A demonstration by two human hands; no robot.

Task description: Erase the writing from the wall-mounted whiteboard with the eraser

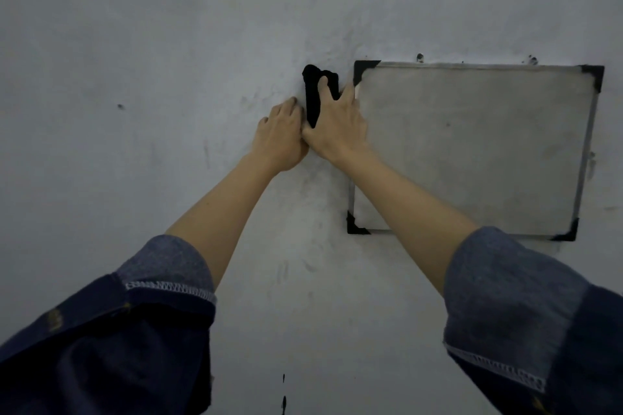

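Eraser: a black, soft-looking eraser is held against the wall just left of the whiteboard's top-left corner, between the two hands.
Right hand: the right hand lies over the eraser with its fingers spread; one finger crosses the black material and another reaches the board's left frame. It presses the eraser to the wall.
Left hand: the left hand sits just left of the eraser, fingers curled, touching its lower edge and meeting the right hand at the thumb side; whether it actually pinches the eraser cannot be told.
Whiteboard: the whiteboard hangs on the wall to the right, grey-framed with black corner pieces, its face smudged grey with no legible writing.
Wall: the wall is pale grey, scuffed with dark marks around the board.
Sleeves: dark blue sleeves are rolled back at both forearms.
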